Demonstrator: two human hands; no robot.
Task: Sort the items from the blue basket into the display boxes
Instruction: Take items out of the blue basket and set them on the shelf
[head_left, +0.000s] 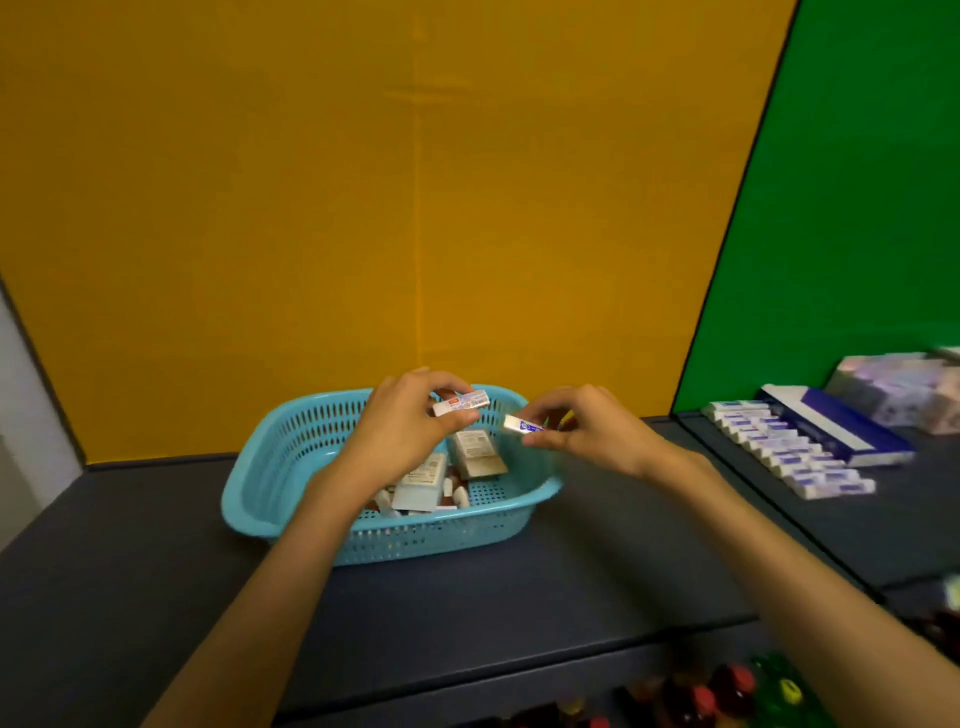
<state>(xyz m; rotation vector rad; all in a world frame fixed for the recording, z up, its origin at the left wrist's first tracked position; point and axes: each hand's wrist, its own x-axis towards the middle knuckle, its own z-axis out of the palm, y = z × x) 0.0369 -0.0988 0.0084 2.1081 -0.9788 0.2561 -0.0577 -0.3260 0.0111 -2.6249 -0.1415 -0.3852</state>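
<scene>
From the head camera, both hands hover over the blue basket (291, 457), each pinching a small eraser; the left hand (400, 426) holds a white eraser with a red mark (461, 403) between thumb and curled fingers, its long axis running from about 8 to 2 o'clock; the right hand (587, 428) pinches a white eraser with a blue label (522, 425) at its fingertips, long axis roughly 10 to 4 o'clock, sticking out toward the left hand; the two erasers are near each other but apart.

The row of blue-labelled erasers (789, 449) beside the blue display box (841, 428) lies at about 3 o'clock from the right hand, well apart, so the right hand is the nearer one for that placement, I judge; more packets (475, 452) remain in the basket below the hands.
</scene>
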